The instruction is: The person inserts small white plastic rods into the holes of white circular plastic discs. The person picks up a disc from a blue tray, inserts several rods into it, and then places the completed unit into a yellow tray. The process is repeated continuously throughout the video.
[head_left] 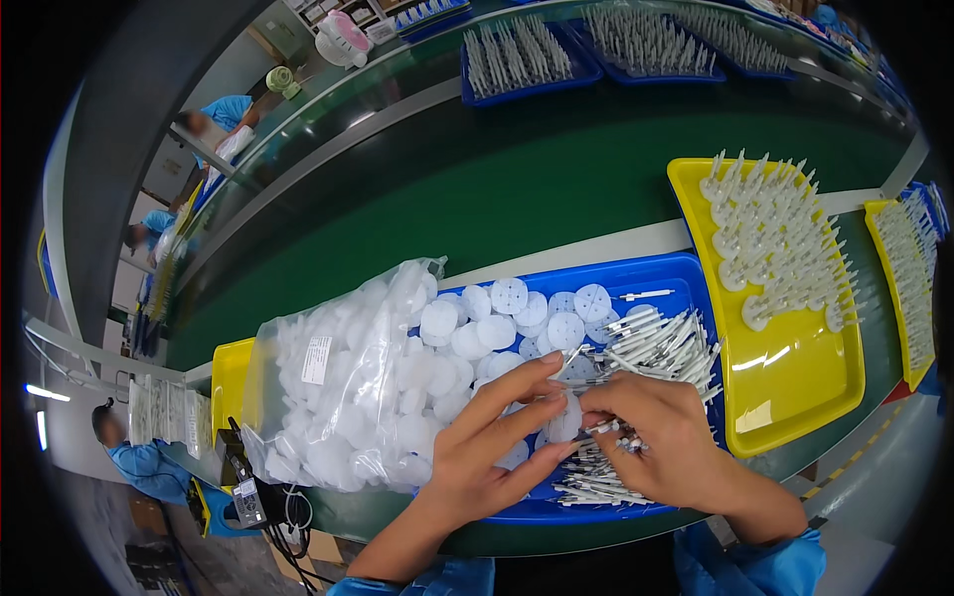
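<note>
Over the blue tray [686, 266], my left hand [487, 437] pinches a round, translucent white plastic disc [564, 421] between thumb and fingers. My right hand [656, 432] meets it from the other side with its fingers closed at the disc's edge; what they grip is mostly hidden. Slim white rods [661, 348] with metallic ends lie heaped beneath and behind the right hand. Loose white discs [509, 296] with small holes spread behind my left hand. They spill from a clear plastic bag [338, 387] at the left of the tray.
To the right, a yellow tray [785, 397] carries upright rods on discs [770, 233]; another filled yellow tray [902, 288] is beyond. Blue trays of similar pieces [522, 60] stand on the far shelf. Left of the bag are a black power adapter [246, 502] and cables. Other people work at far left.
</note>
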